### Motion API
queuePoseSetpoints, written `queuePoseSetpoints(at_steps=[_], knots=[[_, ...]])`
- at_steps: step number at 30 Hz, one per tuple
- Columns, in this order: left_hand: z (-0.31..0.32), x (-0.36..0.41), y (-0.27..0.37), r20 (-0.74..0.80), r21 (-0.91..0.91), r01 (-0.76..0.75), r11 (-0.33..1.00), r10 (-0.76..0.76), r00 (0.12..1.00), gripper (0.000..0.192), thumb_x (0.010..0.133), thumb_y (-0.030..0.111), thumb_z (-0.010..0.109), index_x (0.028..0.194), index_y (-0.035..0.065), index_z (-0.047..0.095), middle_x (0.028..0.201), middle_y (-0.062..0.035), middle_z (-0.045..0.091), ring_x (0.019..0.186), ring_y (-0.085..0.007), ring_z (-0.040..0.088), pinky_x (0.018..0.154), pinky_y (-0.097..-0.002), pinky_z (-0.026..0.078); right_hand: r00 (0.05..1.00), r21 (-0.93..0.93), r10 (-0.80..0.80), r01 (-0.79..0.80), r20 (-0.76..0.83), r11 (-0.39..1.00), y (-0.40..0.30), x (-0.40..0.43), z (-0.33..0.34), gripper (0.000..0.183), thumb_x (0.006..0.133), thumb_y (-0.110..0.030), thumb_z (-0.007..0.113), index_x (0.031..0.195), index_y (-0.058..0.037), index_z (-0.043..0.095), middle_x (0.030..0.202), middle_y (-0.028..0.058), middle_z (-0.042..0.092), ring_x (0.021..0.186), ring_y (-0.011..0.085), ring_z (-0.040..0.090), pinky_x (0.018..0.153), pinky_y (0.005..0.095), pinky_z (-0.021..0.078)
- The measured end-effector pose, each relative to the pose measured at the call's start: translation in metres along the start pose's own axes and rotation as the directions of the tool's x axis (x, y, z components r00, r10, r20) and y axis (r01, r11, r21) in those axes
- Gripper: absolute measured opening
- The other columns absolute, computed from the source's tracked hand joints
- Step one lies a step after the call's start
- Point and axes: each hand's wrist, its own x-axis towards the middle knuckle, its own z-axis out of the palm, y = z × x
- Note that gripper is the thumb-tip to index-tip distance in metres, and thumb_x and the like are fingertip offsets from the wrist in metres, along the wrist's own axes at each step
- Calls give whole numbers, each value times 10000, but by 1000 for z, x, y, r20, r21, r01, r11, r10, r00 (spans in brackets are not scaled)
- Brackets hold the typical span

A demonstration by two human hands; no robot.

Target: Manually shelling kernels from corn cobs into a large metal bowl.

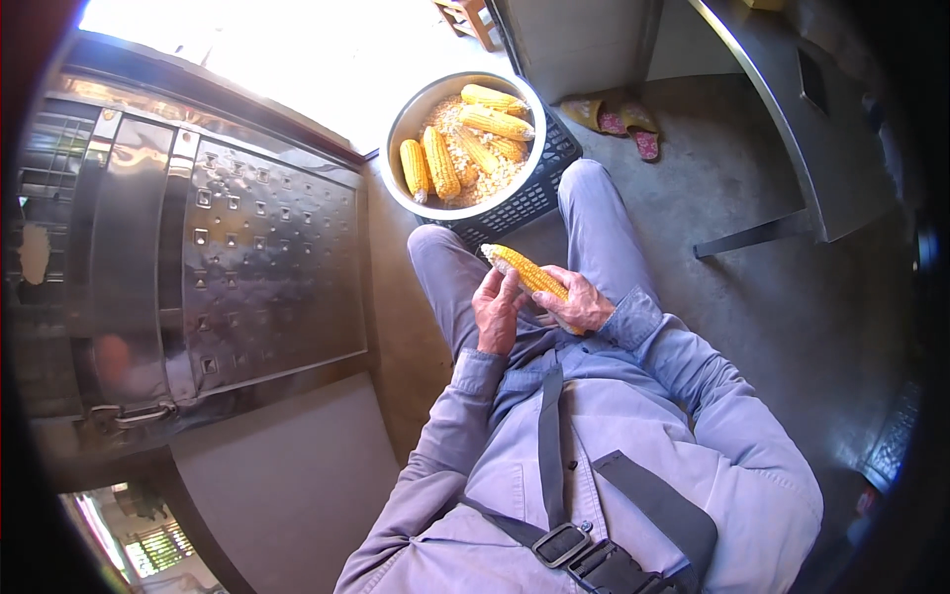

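My right hand is closed around the lower part of a yellow corn cob, which lies slantwise above my lap with its whitish end up and to the left. Against the cob's left side, near that end, my left hand touches it with thumb and fingers; a strip there looks bare of kernels. Beyond my knees, a round metal basin holds loose corn kernels and several corn cobs. The hands hide part of the held cob's underside.
Beneath the basin is a dark plastic crate. A metal door stands open at left. Patterned slippers lie on the floor at upper right, near a table with a metal leg. A wooden stool is outside the doorway.
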Motion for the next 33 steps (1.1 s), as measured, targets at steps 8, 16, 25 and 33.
queuePoseSetpoints(at_steps=[8,16,25,33], knots=[[-3,-1,-9,-62,328,-205,922,237,969,381,1035,229,634,1323,-14,576,1096,-90,717,903,-126,673,752,-241,547,998,198,6,-19,65,980,4,-6,11,398,986,-269,671,1289,-32,565,929,50,650,662,97,597,603,281,526],[20,-15,-22,-59,571,-417,707,541,839,154,1035,78,591,1146,-17,640,1141,-93,690,1071,-167,625,942,-273,490,996,229,72,-80,44,970,18,-6,16,360,1001,-330,642,1179,-22,584,833,62,644,643,131,632,591,308,534],[9,-28,-16,218,873,-465,146,736,641,101,980,81,592,1044,15,632,1416,-239,495,1280,-388,523,1115,-438,405,984,246,71,-110,162,963,21,-8,20,405,1017,-364,629,1225,-21,574,849,59,641,628,117,633,562,268,536],[8,1,-17,-235,470,-316,824,461,855,181,1032,133,578,1120,-21,609,1111,-138,652,988,-224,656,850,-356,578,987,512,96,-149,128,846,24,-6,2,433,1028,-408,596,1221,-24,549,870,64,638,643,127,647,586,277,568]])
